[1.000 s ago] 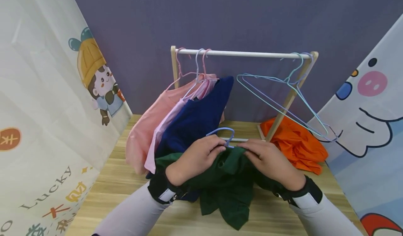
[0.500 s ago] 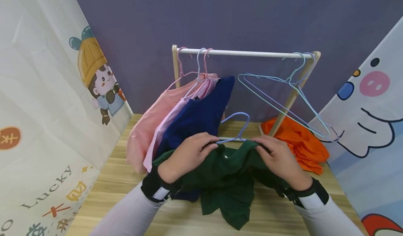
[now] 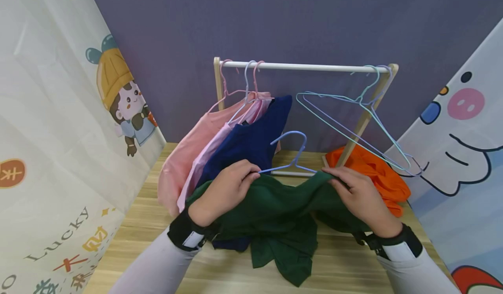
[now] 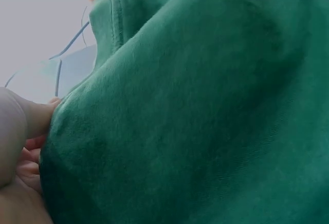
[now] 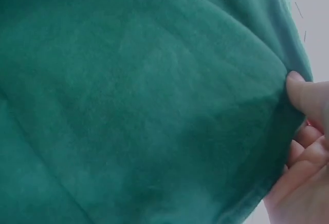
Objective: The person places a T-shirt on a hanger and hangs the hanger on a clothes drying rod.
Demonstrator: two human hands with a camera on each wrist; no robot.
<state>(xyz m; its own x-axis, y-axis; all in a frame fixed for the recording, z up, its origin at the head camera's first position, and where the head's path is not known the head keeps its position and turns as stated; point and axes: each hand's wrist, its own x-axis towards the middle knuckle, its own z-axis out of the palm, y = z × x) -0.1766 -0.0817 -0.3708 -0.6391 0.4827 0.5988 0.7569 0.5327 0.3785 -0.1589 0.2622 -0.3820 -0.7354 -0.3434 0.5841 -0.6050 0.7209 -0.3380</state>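
A dark green shirt (image 3: 271, 206) is stretched between my two hands over the wooden table. Out of its neckline rises a blue hanger (image 3: 303, 145), its hook and upper shoulders showing and the rest hidden in the cloth. My left hand (image 3: 224, 190) pinches the shirt's top edge at the hanger's left shoulder. On the other side, my right hand (image 3: 364, 196) pinches the same edge by the right shoulder. The left wrist view shows green cloth (image 4: 180, 106) with a stitched neckline; in the right wrist view a thumb (image 5: 303, 93) presses on the fabric.
Behind stands a rack with a white rail (image 3: 306, 66). Pink garments (image 3: 196, 145) and a navy garment (image 3: 251, 141) hang at its left. Bare hangers, one mint (image 3: 334, 130), hang at its right. Orange cloth (image 3: 373, 180) lies crumpled by the right leg.
My hands have moved apart, left hand leftward and right hand rightward, drawing the shirt's neckline wider. More of the blue hanger's hook and shoulders now shows above the cloth.
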